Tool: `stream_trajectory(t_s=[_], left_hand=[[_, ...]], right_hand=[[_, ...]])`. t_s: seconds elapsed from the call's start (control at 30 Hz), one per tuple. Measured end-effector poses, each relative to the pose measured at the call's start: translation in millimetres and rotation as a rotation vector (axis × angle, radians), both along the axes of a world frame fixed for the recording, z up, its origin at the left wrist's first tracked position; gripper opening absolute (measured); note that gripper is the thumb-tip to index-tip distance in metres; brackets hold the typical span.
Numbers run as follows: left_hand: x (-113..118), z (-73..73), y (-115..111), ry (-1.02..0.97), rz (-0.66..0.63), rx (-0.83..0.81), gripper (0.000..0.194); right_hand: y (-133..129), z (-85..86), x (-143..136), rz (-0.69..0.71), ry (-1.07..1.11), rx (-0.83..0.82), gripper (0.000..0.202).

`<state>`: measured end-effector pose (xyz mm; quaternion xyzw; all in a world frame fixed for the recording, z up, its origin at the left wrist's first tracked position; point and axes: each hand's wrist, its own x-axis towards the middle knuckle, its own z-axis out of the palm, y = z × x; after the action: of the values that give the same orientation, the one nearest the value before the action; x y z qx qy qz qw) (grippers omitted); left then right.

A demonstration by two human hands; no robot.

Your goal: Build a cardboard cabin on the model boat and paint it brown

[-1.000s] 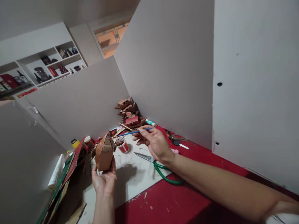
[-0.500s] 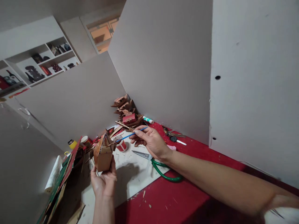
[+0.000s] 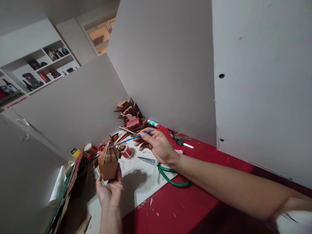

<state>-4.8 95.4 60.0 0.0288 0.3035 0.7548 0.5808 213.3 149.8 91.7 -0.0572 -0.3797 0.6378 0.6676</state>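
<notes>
My left hand (image 3: pixel 110 191) is closed around the lower part of a small brown house-shaped cardboard model (image 3: pixel 109 170) with a pointed roof, held up above the white board (image 3: pixel 142 191). Between the thumb and fingers of my right hand (image 3: pixel 156 144) is pinched a thin blue-handled paintbrush (image 3: pixel 133 139). Its tip is at the upper part of the roof, which has darker streaks on it. A red and white cup (image 3: pixel 126 152) stands just behind the model. Below my right hand lie large scissors (image 3: pixel 170 177) with green handles, blades apart.
Brown model boats (image 3: pixel 133 123) are stacked in the far corner. Cardboard sheets (image 3: pixel 64 198) lean at the left beside a white roll (image 3: pixel 57 185). Behind my right hand lie a small dark round tool (image 3: pixel 180 142) and a glue tube (image 3: pixel 153 123). Scraps dot the red tabletop (image 3: pixel 175 208). Grey panels surround it.
The brush tip has moved up the roof towards its peak, with my right hand slightly higher. My left hand still holds the model in nearly the same place. The view has shifted slightly.
</notes>
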Motion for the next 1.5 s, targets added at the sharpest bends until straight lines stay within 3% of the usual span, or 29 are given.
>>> stream_trajectory(t_s=[0.33,0.6,0.83,1.13,1.27,1.5], left_hand=[[0,0.6,-1,0.007,-0.027,0.012,0.057],[-2,-0.1,0,-0.022,-0.044,0.014,0.056],[-12,-6.1,0,0.001,-0.115,0.075,0.061],[-14,-7.9,2,0.020,-0.152,0.046,0.062],[-15,-8.2,3,0.019,-0.191,0.045,0.064],[-7,-1.2,-1,0.009,-0.138,0.015,0.061]], right_hand=[[-3,-7.3,-7,0.134,-0.119,0.046,0.031],[3,-1.7,1,0.003,-0.015,0.024,0.032],[-1,-7.8,-5,0.162,-0.166,0.072,0.032],[3,4.5,8,-0.011,0.046,0.031,0.026],[6,4.1,8,0.008,0.039,0.025,0.027],[7,0.0,5,0.072,0.001,0.039,0.029]])
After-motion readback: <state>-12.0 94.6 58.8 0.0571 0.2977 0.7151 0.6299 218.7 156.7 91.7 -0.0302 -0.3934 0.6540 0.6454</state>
